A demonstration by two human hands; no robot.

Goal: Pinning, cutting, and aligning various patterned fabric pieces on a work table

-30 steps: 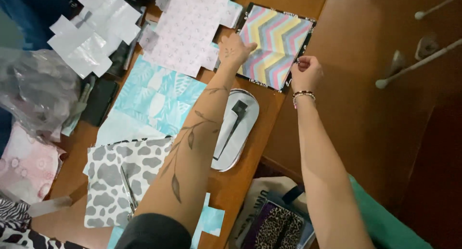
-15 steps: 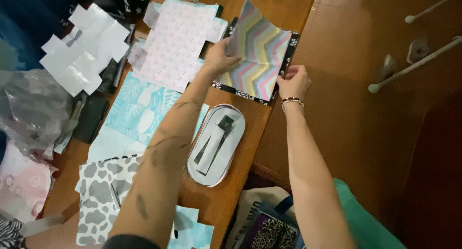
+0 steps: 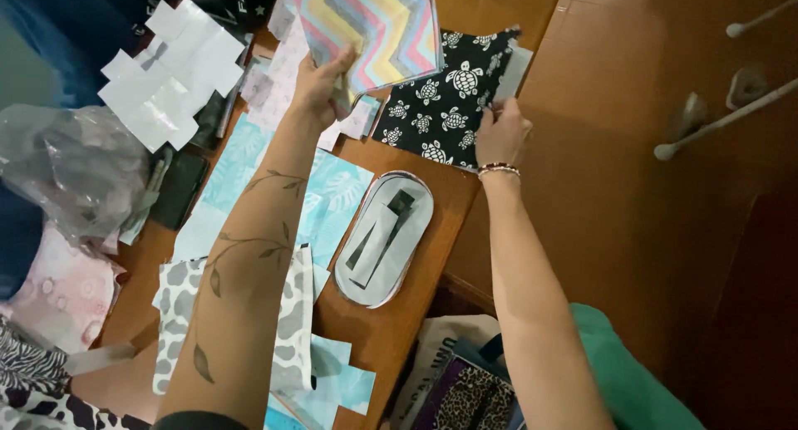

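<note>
My left hand grips the lower left edge of a pastel chevron-striped sheet and holds it lifted and tilted above the table. Under it lies a black sheet with white turtles at the table's right edge. My right hand pinches the right side of that turtle sheet, near a pale strip along its edge. A vine tattoo runs along my left forearm.
Light blue leaf-print sheets, a grey cow-spot sheet and a pink patterned sheet cover the wooden table. An oval tray holds paper strips. White cut-outs and a plastic bag lie left. A bag stands below.
My left hand has lifted the chevron sheet up and away to the far side, which uncovered the black turtle sheet. My right hand let go of the chevron sheet and now holds the turtle sheet.
</note>
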